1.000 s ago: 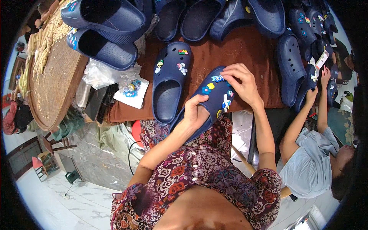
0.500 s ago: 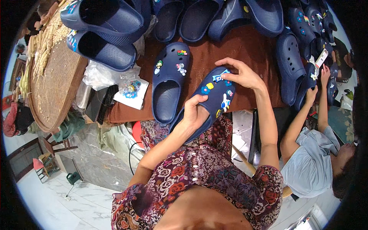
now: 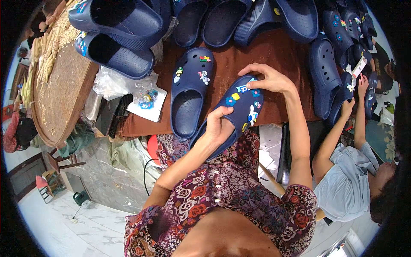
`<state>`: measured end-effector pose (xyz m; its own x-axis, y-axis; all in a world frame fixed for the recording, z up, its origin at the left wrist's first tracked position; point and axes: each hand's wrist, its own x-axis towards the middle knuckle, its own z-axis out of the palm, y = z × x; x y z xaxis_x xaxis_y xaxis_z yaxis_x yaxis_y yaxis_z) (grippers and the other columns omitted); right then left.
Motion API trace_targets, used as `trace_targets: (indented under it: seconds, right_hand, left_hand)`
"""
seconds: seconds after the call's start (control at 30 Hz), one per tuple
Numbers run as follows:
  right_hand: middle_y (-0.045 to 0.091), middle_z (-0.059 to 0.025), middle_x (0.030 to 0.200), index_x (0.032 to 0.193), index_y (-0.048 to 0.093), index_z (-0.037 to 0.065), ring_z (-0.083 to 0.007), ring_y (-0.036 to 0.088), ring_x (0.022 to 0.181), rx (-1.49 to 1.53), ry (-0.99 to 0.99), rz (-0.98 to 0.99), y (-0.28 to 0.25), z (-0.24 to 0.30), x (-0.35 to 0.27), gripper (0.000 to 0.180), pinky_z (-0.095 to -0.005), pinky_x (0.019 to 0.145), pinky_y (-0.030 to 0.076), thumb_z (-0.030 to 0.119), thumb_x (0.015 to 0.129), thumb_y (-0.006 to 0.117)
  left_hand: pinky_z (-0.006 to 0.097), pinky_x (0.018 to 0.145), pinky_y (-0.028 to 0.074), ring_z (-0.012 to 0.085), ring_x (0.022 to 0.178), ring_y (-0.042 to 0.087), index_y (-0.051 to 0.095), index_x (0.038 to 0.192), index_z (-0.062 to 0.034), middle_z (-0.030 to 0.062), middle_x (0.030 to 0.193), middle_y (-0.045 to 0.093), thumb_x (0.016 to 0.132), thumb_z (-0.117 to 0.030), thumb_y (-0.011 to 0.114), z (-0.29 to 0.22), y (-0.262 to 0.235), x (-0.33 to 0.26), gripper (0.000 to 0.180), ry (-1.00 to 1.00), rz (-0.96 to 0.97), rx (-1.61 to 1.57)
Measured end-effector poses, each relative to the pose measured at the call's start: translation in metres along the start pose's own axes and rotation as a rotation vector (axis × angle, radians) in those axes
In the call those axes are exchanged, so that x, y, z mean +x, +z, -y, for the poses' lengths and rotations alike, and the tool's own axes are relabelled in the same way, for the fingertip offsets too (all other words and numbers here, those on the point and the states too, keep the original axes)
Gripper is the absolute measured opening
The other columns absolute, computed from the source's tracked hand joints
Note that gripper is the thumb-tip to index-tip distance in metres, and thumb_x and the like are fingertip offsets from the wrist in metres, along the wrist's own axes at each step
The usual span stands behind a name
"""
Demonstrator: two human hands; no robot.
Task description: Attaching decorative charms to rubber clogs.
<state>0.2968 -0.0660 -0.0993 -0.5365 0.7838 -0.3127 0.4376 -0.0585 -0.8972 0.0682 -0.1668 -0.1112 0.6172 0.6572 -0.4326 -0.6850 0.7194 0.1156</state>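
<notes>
A navy clog (image 3: pixel 239 112) with colourful charms on its upper is tilted over the table's front edge. My left hand (image 3: pixel 219 126) grips it at the opening, thumb on top and the other fingers hidden inside. At the toe, my right hand (image 3: pixel 272 81) is closed round the clog's edge, its thumb on a blue and white charm (image 3: pixel 243 88) and its index finger arched over the tip. Flower charms and a white figure charm show on the same upper. Left of it lies a second navy clog (image 3: pixel 188 92), also with charms on it, touched by neither hand.
More navy clogs (image 3: pixel 227 21) line the back of the brown cloth (image 3: pixel 233 60). At left are a plastic bag of charms (image 3: pixel 147 99) on white paper and a large round woven tray (image 3: pixel 64 103). On the right, a co-worker's hands (image 3: pixel 347 105) hold another clog.
My right thumb and fingers have shifted slightly on the toe charm. My left hand and the clog stay almost where they were.
</notes>
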Motion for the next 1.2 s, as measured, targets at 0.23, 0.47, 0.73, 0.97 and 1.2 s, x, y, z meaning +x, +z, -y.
trace_targets:
  seconds: [0.23, 0.47, 0.73, 0.97, 1.2]
  right_hand:
    - [0.064, -0.0059, 0.12, 0.127, 0.063, 0.003, -0.0151, 0.059, 0.111, 0.242, 0.06, -0.212, 0.023, -0.009, -0.02, 0.039, -0.031, 0.1, 0.046, 0.016, 0.091, 0.069]
    - [0.064, -0.0068, 0.119, 0.128, 0.061, 0.003, -0.0117, 0.06, 0.104, 0.2, 0.008, -0.472, 0.035, -0.008, -0.032, 0.038, -0.029, 0.092, 0.049, 0.016, 0.093, 0.068]
    - [0.057, -0.0115, 0.129, 0.132, 0.057, 0.003, -0.0199, 0.057, 0.116, 0.136, 0.03, -0.479, 0.049, -0.001, -0.034, 0.042, -0.0327, 0.097, 0.048, 0.015, 0.093, 0.069]
    - [0.055, -0.0131, 0.128, 0.13, 0.057, 0.003, -0.0236, 0.056, 0.121, 0.079, -0.039, -0.723, 0.063, 0.003, -0.042, 0.042, -0.0374, 0.103, 0.045, 0.015, 0.092, 0.068]
    - [0.055, -0.0154, 0.122, 0.128, 0.059, 0.006, -0.0291, 0.057, 0.112, -0.307, -0.151, -0.769, 0.088, 0.037, -0.057, 0.06, -0.0373, 0.096, 0.047, 0.02, 0.075, 0.083]
  left_hand:
    - [0.051, 0.109, 0.041, 0.0358, 0.125, 0.054, 0.038, 0.143, 0.0046, 0.0218, 0.137, 0.054, 0.076, -0.016, 0.061, 0.0, -0.004, 0.0, 0.074, 0.002, 0.007, -0.006]
    - [0.051, 0.11, 0.04, 0.0352, 0.126, 0.054, 0.039, 0.143, 0.0035, 0.0209, 0.137, 0.054, 0.076, -0.016, 0.061, -0.001, -0.001, 0.0, 0.073, 0.014, 0.008, -0.003]
    - [0.047, 0.106, 0.045, 0.0314, 0.122, 0.057, 0.041, 0.142, 0.002, 0.0179, 0.134, 0.057, 0.084, -0.017, 0.059, 0.003, 0.006, 0.003, 0.064, 0.031, 0.022, -0.036]
    - [0.041, 0.107, 0.044, 0.0243, 0.121, 0.056, 0.043, 0.139, 0.0008, 0.0132, 0.133, 0.057, 0.096, -0.024, 0.054, 0.0, 0.017, 0.022, 0.051, 0.087, 0.026, -0.093]
    - [0.036, 0.107, 0.042, 0.0184, 0.123, 0.053, 0.044, 0.139, 0.0039, 0.0115, 0.131, 0.057, 0.097, -0.019, 0.057, -0.007, 0.015, -0.033, 0.05, 0.074, -0.047, 0.401]
